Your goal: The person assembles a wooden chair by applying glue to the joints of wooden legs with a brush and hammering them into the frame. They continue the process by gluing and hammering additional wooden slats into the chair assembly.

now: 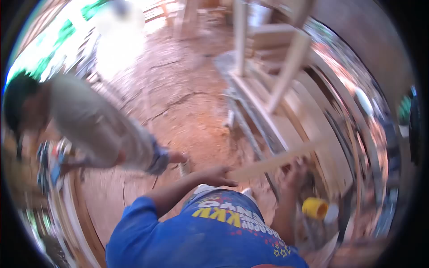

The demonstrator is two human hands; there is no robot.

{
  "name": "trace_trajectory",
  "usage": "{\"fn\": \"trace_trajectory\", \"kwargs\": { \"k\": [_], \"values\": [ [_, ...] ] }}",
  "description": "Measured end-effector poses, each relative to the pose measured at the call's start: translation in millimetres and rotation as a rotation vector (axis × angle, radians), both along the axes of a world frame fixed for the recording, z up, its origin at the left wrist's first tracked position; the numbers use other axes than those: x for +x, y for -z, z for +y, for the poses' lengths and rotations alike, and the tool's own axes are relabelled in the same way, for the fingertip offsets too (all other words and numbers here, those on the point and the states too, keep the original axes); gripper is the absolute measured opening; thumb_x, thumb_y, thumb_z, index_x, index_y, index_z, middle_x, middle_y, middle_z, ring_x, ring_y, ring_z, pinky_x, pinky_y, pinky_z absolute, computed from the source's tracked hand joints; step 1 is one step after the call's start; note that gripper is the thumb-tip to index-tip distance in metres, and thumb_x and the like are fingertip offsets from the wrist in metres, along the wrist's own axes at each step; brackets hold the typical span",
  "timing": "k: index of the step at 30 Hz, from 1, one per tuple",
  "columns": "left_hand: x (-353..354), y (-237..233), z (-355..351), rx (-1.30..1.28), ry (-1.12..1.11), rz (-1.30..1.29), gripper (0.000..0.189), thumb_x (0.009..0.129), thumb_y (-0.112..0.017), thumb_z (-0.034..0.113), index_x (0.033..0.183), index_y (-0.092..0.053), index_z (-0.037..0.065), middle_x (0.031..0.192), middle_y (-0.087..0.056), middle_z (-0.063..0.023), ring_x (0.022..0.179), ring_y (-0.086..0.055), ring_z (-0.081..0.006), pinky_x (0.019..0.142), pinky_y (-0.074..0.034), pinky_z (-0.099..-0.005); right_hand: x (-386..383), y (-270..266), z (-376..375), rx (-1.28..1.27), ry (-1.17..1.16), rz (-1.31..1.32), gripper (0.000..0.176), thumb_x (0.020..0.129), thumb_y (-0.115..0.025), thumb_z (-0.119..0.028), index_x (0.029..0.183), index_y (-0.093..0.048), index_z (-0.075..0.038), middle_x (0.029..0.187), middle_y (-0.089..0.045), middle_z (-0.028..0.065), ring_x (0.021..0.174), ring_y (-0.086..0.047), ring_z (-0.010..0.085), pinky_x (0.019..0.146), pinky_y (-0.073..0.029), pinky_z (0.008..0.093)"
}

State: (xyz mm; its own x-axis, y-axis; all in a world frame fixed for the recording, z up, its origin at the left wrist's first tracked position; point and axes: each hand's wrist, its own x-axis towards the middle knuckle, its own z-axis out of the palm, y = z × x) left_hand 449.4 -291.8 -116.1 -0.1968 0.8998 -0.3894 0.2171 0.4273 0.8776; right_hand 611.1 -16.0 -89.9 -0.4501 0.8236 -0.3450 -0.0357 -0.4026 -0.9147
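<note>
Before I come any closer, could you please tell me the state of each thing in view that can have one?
Long pale wooden board: slanted across in front of the body.
Left hand: at the board's left end; grip too blurred to tell.
Right hand: fingers raised beside the board; contact unclear.
Yellow round plastic-looking container: open at one end; contents unclear.
Co-worker in a beige top: bent forward.

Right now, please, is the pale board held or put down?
Held: the pale board has the left hand at one end, right hand farther along.
</note>
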Motion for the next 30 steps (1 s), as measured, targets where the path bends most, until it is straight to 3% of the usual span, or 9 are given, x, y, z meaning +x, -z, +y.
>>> {"fn": "trace_trajectory", "kwargs": {
  "k": [2, 6, 11, 18, 21, 23, 25, 28, 30],
  "values": [
    [27.2, -8.1, 13.2, -0.032, -0.118, -0.215, 0.07, 0.092, -0.074, 0.049, 0.143, -0.056, 0.005, 0.113, -0.071, -0.017, 0.096, -0.071, -0.0268, 0.087, -0.055, -0.0403, 13.6, 22.1, 52.1, 0.002, -0.013, 0.042, 0.043, 0.096, -0.066, -0.031, 0.135, -0.055, -0.015, 0.103, -0.063, 0.0058, 0.085, -0.064, 0.016, 0.069, -0.055, 0.0314],
    [69.0, -27.6, 59.1, -0.118, -0.255, -0.19, 0.06, 0.091, -0.075, 0.052, 0.126, -0.064, 0.003, 0.093, -0.071, -0.0099, 0.074, -0.069, -0.0191, 0.072, -0.057, -0.0358, 19.7, 28.9, 110.1, -0.039, -0.016, 0.053, 0.041, 0.097, -0.067, -0.03, 0.134, -0.057, -0.016, 0.101, -0.063, 0.0021, 0.084, -0.063, 0.0139, 0.066, -0.052, 0.0279],
    [103.5, -26.3, 105.1, -0.073, -0.381, -0.291, 0.053, 0.089, -0.08, 0.044, 0.115, -0.067, 0.001, 0.084, -0.069, -0.0081, 0.07, -0.068, -0.0165, 0.06, -0.056, -0.0321, 21.7, 49.1, 155.1, -0.026, -0.118, 0.023, 0.039, 0.097, -0.067, -0.027, 0.134, -0.06, -0.016, 0.097, -0.064, -0.0003, 0.083, -0.062, 0.0115, 0.062, -0.047, 0.0257],
    [96.2, -23.1, 134.4, -0.173, -0.422, -0.501, 0.043, 0.087, -0.084, 0.033, 0.107, -0.067, 0.0, 0.083, -0.066, -0.0078, 0.068, -0.065, -0.0157, 0.056, -0.057, -0.0306, 39.1, 0.6, 112.0, 0.084, -0.267, -0.121, 0.04, 0.097, -0.067, -0.023, 0.134, -0.063, -0.008, 0.091, -0.062, -0.0044, 0.081, -0.056, 0.0043, 0.063, -0.043, 0.0239],
    [85.8, -29.7, 151.2, -0.165, -0.392, -0.615, 0.04, 0.086, -0.082, 0.032, 0.11, -0.066, 0.004, 0.09, -0.065, -0.0061, 0.077, -0.066, -0.0162, 0.067, -0.059, -0.0342, 80.0, 29.9, 121.9, 0.252, -0.405, -0.243, 0.036, 0.098, -0.065, -0.021, 0.13, -0.065, -0.004, 0.097, -0.067, -0.0011, 0.083, -0.06, 0.0063, 0.069, -0.049, 0.0253],
    [76.5, -30.0, 164.3, -0.195, -0.358, -0.762, 0.043, 0.091, -0.074, 0.037, 0.118, -0.064, 0.006, 0.096, -0.066, -0.0064, 0.086, -0.067, -0.0184, 0.069, -0.058, -0.0363, 94.8, -21.3, 89.6, 0.423, -0.398, -0.225, 0.036, 0.099, -0.065, -0.021, 0.129, -0.065, -0.001, 0.104, -0.072, 0.0042, 0.09, -0.066, 0.0113, 0.078, -0.053, 0.0263],
    [62.9, -8.6, 175.3, -0.25, -0.265, -0.978, 0.051, 0.096, -0.062, 0.048, 0.124, -0.061, 0.005, 0.104, -0.067, -0.0079, 0.094, -0.068, -0.0214, 0.073, -0.057, -0.0385, 121.7, -43.0, 70.1, 0.319, -0.279, -0.166, 0.035, 0.097, -0.069, -0.019, 0.125, -0.066, 0.003, 0.102, -0.074, 0.0087, 0.094, -0.069, 0.0133, 0.079, -0.056, 0.0307],
    [41.5, -9.1, 198.8, -0.255, 0.037, -1.095, 0.067, 0.099, -0.049, 0.061, 0.129, -0.059, 0.002, 0.114, -0.07, -0.0136, 0.107, -0.068, -0.028, 0.093, -0.055, -0.0451, 164.1, -80.4, 43.3, 0.548, -0.057, -0.475, 0.03, 0.096, -0.069, -0.015, 0.12, -0.068, 0.002, 0.098, -0.075, 0.013, 0.09, -0.071, 0.0171, 0.078, -0.056, 0.0316],
    [33.2, -8.6, 219.5, -0.275, 0.149, -1.233, 0.07, 0.099, -0.05, 0.062, 0.13, -0.059, 0.0, 0.116, -0.069, -0.0162, 0.109, -0.067, -0.0307, 0.097, -0.053, -0.0459, 191.3, -106.8, 38.7, 0.631, 0.146, -0.657, 0.026, 0.094, -0.07, -0.013, 0.116, -0.069, 0.002, 0.096, -0.074, 0.0145, 0.089, -0.071, 0.0189, 0.076, -0.056, 0.0331]
  ]
}}
